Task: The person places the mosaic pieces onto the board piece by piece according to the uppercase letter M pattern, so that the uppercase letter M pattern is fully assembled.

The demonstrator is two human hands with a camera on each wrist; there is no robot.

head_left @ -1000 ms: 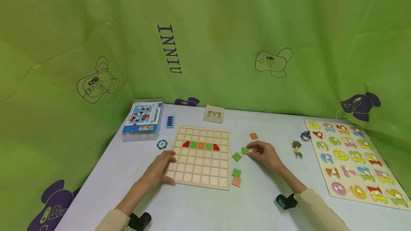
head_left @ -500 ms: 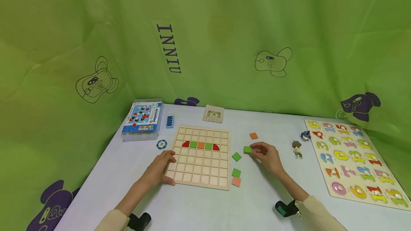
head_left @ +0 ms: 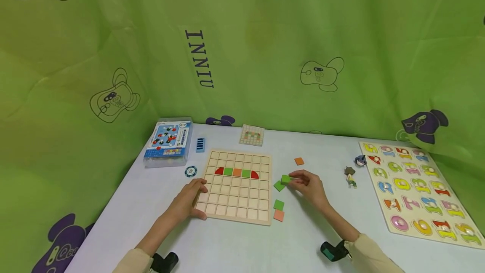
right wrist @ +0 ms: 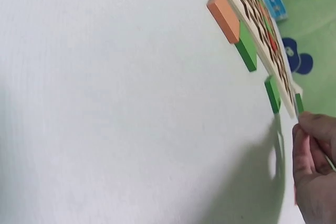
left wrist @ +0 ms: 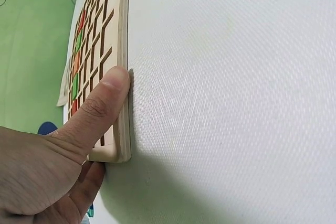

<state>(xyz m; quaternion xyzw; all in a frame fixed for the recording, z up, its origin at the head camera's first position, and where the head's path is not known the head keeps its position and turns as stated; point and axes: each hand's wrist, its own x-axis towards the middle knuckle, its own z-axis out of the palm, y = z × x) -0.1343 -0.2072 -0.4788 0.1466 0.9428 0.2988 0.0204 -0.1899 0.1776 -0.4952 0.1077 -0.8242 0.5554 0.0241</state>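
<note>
Between the right hand's (head_left: 311,186) thumb and fingers is a green square tile (head_left: 286,179), pinched at its right side. In the head view it overlaps another green tile (head_left: 278,186) on the table; the right wrist view shows it raised above the surface. My left hand (head_left: 185,200) holds the front left corner of a wooden grid board (head_left: 238,201), its thumb (left wrist: 100,106) along the front edge and the fingers at the left side. One row of the board bears red quarter-round pieces (head_left: 255,175) at both ends, with green and orange squares between.
Right of the board lie a green tile (head_left: 279,204), a salmon tile (head_left: 278,215) and an orange tile (head_left: 299,161). Behind it is a pattern card (head_left: 251,135). Left stand a boxed set (head_left: 168,142) and a round chip (head_left: 191,171); far right, figurines (head_left: 350,177) and a number puzzle (head_left: 420,193).
The right hand shifts slightly right with the green tile, then back left until the tile overlaps the loose green one in view. The left hand and board stay put.
</note>
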